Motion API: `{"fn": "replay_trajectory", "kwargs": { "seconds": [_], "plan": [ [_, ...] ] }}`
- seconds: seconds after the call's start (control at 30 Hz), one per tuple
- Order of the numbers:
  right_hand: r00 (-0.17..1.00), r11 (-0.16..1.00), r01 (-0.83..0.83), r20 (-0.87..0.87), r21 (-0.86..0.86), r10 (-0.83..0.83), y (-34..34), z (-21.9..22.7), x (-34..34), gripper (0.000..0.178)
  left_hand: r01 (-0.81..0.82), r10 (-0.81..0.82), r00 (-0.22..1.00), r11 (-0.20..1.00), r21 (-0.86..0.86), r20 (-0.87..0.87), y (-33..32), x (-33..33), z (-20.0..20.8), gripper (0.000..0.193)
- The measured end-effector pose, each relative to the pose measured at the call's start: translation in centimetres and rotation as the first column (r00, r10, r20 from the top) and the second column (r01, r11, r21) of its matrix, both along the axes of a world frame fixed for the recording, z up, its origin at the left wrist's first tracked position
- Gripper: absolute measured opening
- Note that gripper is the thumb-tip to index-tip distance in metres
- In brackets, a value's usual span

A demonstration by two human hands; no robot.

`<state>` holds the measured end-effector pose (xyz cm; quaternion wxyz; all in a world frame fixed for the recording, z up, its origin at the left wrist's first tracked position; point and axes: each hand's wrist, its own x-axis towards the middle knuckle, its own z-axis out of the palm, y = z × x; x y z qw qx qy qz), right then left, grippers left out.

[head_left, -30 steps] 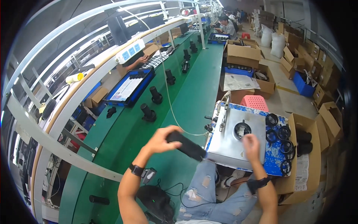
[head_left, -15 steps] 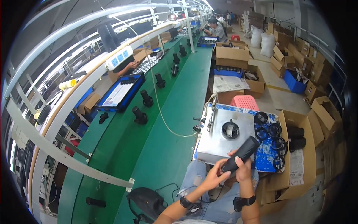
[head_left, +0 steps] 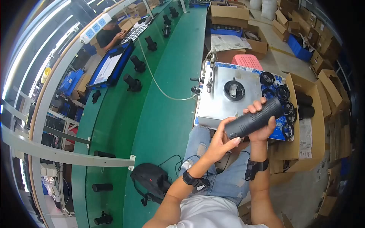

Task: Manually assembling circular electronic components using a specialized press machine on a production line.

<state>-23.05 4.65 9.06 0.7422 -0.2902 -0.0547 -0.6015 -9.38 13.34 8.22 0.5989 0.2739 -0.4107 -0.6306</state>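
Note:
A black cylinder (head_left: 253, 121) with a dotted, perforated surface lies slanted across both my hands above my lap. Its lower left end is gripped by my left hand (head_left: 218, 145), the thumb pressed along its near edge. My right hand (head_left: 265, 131) wraps the other end from beneath, with fingers over the far side and the thumb on the near side. Just beyond stands a metal box fixture (head_left: 216, 104) with a black ring (head_left: 234, 90) seated on its top. A metal clamp (head_left: 209, 80) rises at the fixture's left edge.
Several black rings (head_left: 282, 92) lie on the worn blue board right of the fixture. A cardboard box (head_left: 317, 129) holds more black cylinders. Along the green conveyor (head_left: 163, 98) stand several black parts. A black bag (head_left: 151, 178) sits near my left arm. Across the line, another person (head_left: 108, 36) works.
My view has tilted downward. Both hands still hold the cylinder, which is now turned closer to level, and my right hand's fingers show over its far side.

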Motion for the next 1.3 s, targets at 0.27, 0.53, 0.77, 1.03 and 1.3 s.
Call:
{"fn": "replay_trajectory", "kwargs": {
  "seconds": [0.27, 0.53, 0.77, 1.03, 1.3],
  "plan": [
    [0.992, 0.995, -0.051, 0.113, -0.081, 0.060, -0.8, -0.9, -1.2, 0.066, 0.051, -0.049, 0.997, 0.998, -0.025, 0.067, -1.0, 0.6, -0.9, 0.054],
    [0.830, 0.948, 0.036, -0.519, -0.315, -0.204, -6.7, 0.0, -1.0, 0.046, 0.434, -0.397, 0.901, 0.819, 0.375, -0.176, -2.7, 1.4, -7.5, 0.059],
    [0.433, 0.749, 0.350, -0.611, -0.563, -0.662, -15.6, -2.0, 2.8, 0.030, 0.144, -0.269, 0.937, 0.878, 0.457, 0.223, 0.7, 5.1, -12.0, 0.031],
    [0.259, 0.735, 0.410, -0.704, -0.540, -0.662, -15.8, -7.2, 5.1, 0.029, 0.262, -0.142, 0.936, 0.893, 0.367, -0.323, 1.5, 10.0, -15.1, 0.035],
    [0.352, 0.851, 0.242, -0.775, -0.467, -0.525, -16.8, -5.3, 4.8, 0.036, 0.245, -0.124, 0.932, 0.908, 0.339, -0.341, 1.5, 10.0, -16.0, 0.035]
  ]
}}
